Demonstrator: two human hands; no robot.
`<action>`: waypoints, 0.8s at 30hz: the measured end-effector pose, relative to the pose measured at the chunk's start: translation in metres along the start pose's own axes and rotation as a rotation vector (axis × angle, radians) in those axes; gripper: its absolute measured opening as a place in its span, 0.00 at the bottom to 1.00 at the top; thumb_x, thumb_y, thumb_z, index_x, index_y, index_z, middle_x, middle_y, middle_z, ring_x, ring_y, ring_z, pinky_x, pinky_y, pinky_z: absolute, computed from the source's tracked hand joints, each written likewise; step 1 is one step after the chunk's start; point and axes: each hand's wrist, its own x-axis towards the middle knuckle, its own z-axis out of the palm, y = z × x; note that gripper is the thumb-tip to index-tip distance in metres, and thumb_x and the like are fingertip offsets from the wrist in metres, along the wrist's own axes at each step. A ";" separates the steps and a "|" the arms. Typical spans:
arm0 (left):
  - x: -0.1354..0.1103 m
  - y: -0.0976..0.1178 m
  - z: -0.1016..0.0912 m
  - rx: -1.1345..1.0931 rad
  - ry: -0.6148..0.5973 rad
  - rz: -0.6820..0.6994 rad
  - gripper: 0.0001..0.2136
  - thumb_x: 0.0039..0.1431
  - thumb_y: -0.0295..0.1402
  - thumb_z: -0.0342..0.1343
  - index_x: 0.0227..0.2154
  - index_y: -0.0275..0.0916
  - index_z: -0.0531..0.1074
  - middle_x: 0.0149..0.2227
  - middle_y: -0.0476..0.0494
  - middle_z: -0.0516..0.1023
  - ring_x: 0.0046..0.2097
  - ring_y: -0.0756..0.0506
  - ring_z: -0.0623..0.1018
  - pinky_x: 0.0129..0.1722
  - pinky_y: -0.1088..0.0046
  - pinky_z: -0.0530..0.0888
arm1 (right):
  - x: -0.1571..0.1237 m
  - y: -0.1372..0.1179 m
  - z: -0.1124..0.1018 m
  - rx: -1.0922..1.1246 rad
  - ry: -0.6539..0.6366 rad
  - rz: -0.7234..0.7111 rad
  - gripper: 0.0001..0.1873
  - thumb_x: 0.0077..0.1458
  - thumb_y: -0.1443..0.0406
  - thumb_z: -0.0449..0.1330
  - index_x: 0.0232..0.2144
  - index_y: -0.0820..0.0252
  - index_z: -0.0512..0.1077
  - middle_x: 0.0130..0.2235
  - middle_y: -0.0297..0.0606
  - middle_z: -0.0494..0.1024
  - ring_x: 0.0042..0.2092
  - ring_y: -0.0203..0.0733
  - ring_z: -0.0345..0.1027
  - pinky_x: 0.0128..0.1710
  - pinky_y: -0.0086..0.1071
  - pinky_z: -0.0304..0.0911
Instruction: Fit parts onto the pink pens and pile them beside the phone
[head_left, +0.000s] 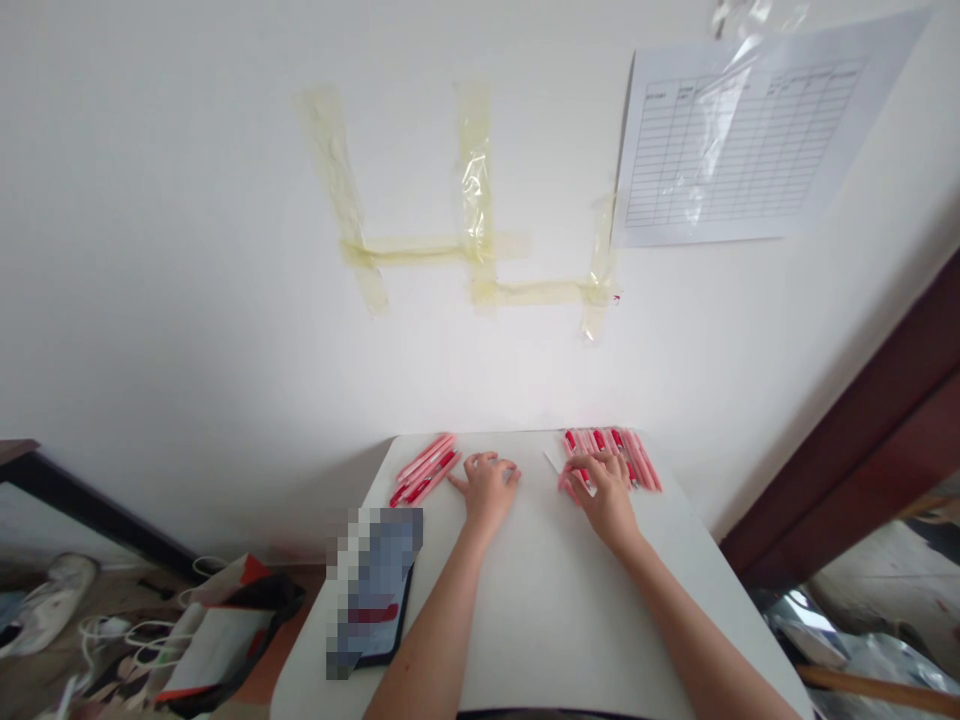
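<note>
White-tipped pink stick (pixel 554 463), partly hidden by the right hand (pixel 609 497).

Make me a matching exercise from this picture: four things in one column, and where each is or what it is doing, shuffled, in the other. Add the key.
Things:
1. Phone
2. Printed sheet
3. Right hand
4. Yellowish tape

Places and states:
A. Pinching a slim pink-and-white piece
B. In strips on the wall, forming a stepped shape
C. On the table, beside the left forearm
D. Upper right of the picture, ruled with a grid

Right pairs: 1-C, 2-D, 3-A, 4-B
</note>
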 end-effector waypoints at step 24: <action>-0.003 0.002 0.002 -0.073 -0.053 0.124 0.07 0.55 0.37 0.62 0.37 0.56 0.79 0.56 0.47 0.71 0.62 0.35 0.60 0.59 0.27 0.42 | -0.001 0.005 0.003 0.251 0.031 0.195 0.09 0.59 0.58 0.58 0.40 0.53 0.71 0.42 0.41 0.73 0.48 0.49 0.64 0.51 0.48 0.59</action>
